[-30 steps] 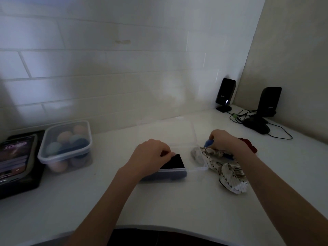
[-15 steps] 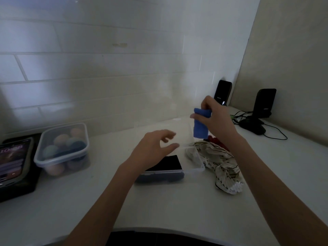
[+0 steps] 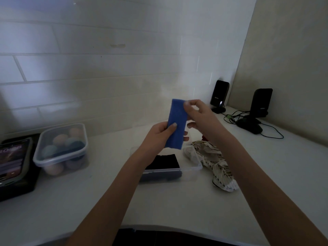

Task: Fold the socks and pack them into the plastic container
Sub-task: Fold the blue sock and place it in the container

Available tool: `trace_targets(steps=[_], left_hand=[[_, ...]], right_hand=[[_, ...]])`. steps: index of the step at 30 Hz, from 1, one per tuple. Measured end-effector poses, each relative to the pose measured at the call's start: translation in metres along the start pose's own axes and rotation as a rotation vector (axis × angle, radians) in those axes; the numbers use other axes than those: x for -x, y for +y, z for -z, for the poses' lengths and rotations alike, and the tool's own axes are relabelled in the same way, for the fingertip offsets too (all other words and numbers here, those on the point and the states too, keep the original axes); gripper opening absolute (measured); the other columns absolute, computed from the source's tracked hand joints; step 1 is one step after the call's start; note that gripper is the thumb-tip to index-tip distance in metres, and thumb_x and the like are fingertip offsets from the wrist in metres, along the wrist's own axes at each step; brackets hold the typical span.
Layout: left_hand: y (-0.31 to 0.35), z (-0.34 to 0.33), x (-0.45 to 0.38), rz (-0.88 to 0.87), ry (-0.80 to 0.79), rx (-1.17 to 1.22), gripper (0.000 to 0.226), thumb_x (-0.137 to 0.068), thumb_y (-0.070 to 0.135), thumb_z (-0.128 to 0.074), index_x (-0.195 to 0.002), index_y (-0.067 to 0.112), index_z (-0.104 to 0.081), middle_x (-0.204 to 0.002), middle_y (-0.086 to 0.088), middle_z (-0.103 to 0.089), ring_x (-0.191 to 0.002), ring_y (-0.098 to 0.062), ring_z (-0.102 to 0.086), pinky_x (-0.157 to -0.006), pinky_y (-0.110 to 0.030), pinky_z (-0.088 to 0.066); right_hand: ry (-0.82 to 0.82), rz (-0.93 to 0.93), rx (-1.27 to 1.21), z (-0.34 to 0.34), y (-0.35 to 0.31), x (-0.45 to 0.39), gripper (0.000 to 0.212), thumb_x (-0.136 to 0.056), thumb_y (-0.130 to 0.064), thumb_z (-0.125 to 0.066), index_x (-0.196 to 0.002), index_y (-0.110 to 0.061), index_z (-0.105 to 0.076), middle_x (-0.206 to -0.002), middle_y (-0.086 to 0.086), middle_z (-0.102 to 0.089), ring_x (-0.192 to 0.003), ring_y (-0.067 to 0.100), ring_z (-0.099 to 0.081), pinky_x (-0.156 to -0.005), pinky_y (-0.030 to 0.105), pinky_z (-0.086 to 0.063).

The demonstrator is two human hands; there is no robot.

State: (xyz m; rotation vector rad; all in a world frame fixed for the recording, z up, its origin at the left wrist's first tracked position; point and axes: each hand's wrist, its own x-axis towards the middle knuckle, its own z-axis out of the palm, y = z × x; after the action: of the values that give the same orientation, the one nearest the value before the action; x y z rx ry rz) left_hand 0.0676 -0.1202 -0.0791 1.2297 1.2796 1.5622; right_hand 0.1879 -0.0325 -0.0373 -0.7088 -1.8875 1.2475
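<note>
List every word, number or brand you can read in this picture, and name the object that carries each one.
Phone screen: large clock digits, "10" readable, the rest blurred.
Phone screen, lower lines: too blurred to read.
Left speaker: small pale logo, too small to read.
Right speaker: small pale logo, too small to read.
Nothing else bears text.

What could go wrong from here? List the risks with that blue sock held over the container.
1. The blue sock is held in the air by the left hand and the right hand; it may unfold before packing.
2. The open plastic container already holds a dark sock, so space is tight.
3. The patterned socks overlap the container's rim and could snag.
</note>
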Motion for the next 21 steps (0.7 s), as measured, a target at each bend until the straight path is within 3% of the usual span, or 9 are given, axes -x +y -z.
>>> trace_targets(steps=[4,7,11,16,21], left_hand=[[-0.003,0.006,0.001,0.071,-0.018,0.188,0.026,-0.098,0.026,-0.041,-0.110,0.009,-0.057,-0.094,-0.007,-0.070,-0.078,-0.020,-0.072,-0.076,-0.031,-0.060],[-0.003,0.003,0.003,0.139,-0.070,0.208,0.024,-0.097,0.026,-0.043,-0.112,0.012,-0.055,-0.095,-0.006,-0.070,-0.083,-0.022,-0.071,-0.077,-0.032,-0.060],[-0.005,0.002,0.004,0.128,-0.070,0.124,0.013,-0.096,0.019,-0.047,-0.102,0.017,-0.058,-0.094,-0.004,-0.069,-0.083,-0.019,-0.070,-0.078,-0.030,-0.058],[-0.006,0.002,0.001,0.107,-0.006,0.032,0.012,-0.093,0.022,-0.054,-0.101,0.015,-0.059,-0.094,-0.007,-0.069,-0.089,-0.026,-0.069,-0.085,-0.037,-0.057],[-0.009,0.000,0.003,0.053,-0.002,-0.174,0.029,-0.085,0.024,-0.066,-0.110,0.009,-0.060,-0.106,-0.017,-0.070,-0.096,-0.030,-0.069,-0.092,-0.047,-0.054]], right_hand=[[-0.201,-0.048,0.001,-0.001,0.017,0.011,0.025,-0.088,-0.025,-0.062,-0.112,-0.022,-0.060,-0.098,0.004,-0.075,-0.091,0.018,-0.071,-0.086,0.031,-0.056],[-0.120,0.009,-0.048,-0.007,0.020,0.016,0.019,-0.087,-0.016,-0.064,-0.106,-0.017,-0.065,-0.095,0.012,-0.075,-0.087,0.024,-0.071,-0.083,0.035,-0.056],[-0.084,0.049,-0.054,-0.011,0.018,0.016,0.025,-0.085,-0.009,-0.066,-0.110,-0.009,-0.064,-0.098,0.014,-0.074,-0.082,0.020,-0.071,-0.075,0.032,-0.055],[-0.119,0.047,-0.078,-0.011,0.015,0.018,0.032,-0.087,-0.014,-0.063,-0.118,-0.010,-0.060,-0.109,0.013,-0.072,-0.098,0.027,-0.069,-0.092,0.043,-0.054],[-0.119,0.025,-0.020,-0.018,0.018,0.018,0.033,-0.082,-0.016,-0.069,-0.115,-0.012,-0.062,-0.110,0.011,-0.071,-0.100,0.025,-0.069,-0.090,0.045,-0.055]])
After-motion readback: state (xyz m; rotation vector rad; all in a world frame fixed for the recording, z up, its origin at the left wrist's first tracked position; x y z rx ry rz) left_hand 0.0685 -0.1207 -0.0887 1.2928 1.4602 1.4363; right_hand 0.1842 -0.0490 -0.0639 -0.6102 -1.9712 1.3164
